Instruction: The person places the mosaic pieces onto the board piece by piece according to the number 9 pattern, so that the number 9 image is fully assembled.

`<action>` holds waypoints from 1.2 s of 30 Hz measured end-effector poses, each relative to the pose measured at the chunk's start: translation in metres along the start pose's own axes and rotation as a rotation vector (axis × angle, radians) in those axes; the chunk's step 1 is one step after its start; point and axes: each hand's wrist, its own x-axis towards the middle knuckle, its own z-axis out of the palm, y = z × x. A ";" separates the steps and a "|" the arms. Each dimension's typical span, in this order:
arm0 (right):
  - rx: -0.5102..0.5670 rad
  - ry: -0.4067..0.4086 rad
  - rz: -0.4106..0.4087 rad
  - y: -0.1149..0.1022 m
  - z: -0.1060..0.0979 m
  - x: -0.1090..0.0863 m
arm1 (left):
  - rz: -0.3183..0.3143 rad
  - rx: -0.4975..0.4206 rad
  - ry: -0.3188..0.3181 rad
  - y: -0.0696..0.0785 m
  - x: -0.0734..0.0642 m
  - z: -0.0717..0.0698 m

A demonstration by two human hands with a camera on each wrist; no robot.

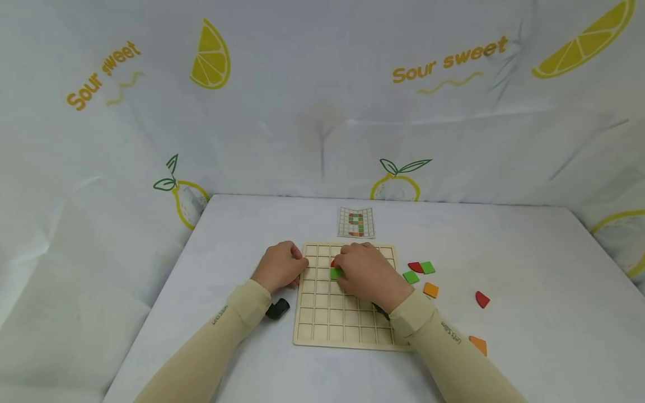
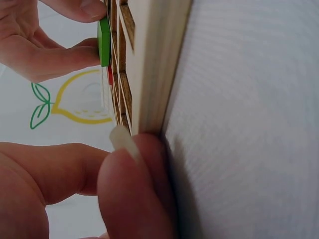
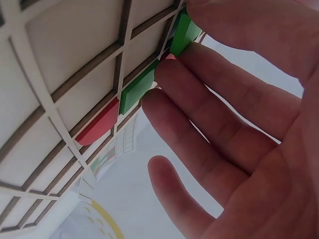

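Observation:
A wooden grid board [image 1: 322, 334] lies on the white table. My left hand [image 1: 281, 266] is at its left edge, the thumb [image 2: 124, 189] and a finger pinching the rim. Over the upper part of the grid, my right hand [image 1: 370, 274] pinches a green square tile [image 2: 103, 42] between thumb and forefinger, close over the board. The right wrist view shows another green tile [image 3: 138, 88] and a red quarter-round tile [image 3: 99, 124] in cells beside the fingers. A sliver of red [image 3: 171, 57] peeks out near the fingertips. My right hand hides part of the grid in the head view.
A printed pattern card [image 1: 355, 230] lies behind the board. To the right are loose tiles: a red one [image 1: 415, 267] touching a green one [image 1: 427, 267], another green [image 1: 411, 277], orange ones [image 1: 430, 290] and a red quarter-round [image 1: 482, 299]. A lemon-print cloth [image 1: 282, 140] hangs behind.

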 end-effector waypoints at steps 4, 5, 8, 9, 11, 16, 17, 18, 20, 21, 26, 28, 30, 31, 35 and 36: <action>-0.008 0.005 0.002 0.000 0.001 0.000 | 0.002 0.007 -0.002 0.001 0.000 0.000; -0.008 0.008 0.003 0.000 0.001 0.000 | 0.004 0.010 -0.001 0.001 0.000 0.000; -0.005 0.013 0.006 0.000 0.002 0.000 | 0.002 0.013 -0.001 0.001 0.000 0.000; -0.002 0.015 0.006 0.000 0.002 0.000 | 0.001 0.015 -0.001 0.001 0.000 0.000; -0.003 0.017 0.009 -0.001 0.002 0.000 | 0.002 0.017 -0.002 0.001 0.000 0.000; -0.003 0.010 0.014 0.000 0.003 0.000 | 0.003 0.017 -0.001 0.001 0.000 0.000; -0.002 0.007 0.015 0.000 0.003 0.000 | 0.000 0.013 -0.001 0.001 0.000 0.000; 0.000 0.004 0.016 0.000 0.003 0.000 | 0.000 0.012 0.001 0.000 0.000 0.000; 0.004 -0.001 0.018 0.000 0.002 0.001 | 0.000 0.011 0.002 0.000 0.001 0.001; 0.005 -0.002 0.019 0.000 0.002 0.001 | 0.000 0.009 0.002 0.000 0.001 0.001; 0.000 -0.003 0.022 -0.001 0.002 0.001 | 0.026 0.005 0.005 -0.002 0.001 0.001; -0.004 -0.002 0.024 -0.002 0.001 0.001 | 0.037 0.000 0.004 -0.002 0.001 0.002; -0.008 -0.002 0.026 -0.002 0.001 0.001 | 0.044 -0.005 0.004 -0.002 0.001 0.002; -0.010 -0.001 0.026 -0.002 0.001 0.001 | 0.044 -0.005 0.004 -0.002 0.001 0.002; -0.011 -0.003 0.026 -0.002 0.001 0.000 | 0.039 -0.006 0.004 -0.002 0.001 0.002; -0.011 -0.004 0.025 -0.002 0.001 0.000 | 0.038 -0.006 0.004 -0.002 0.001 0.001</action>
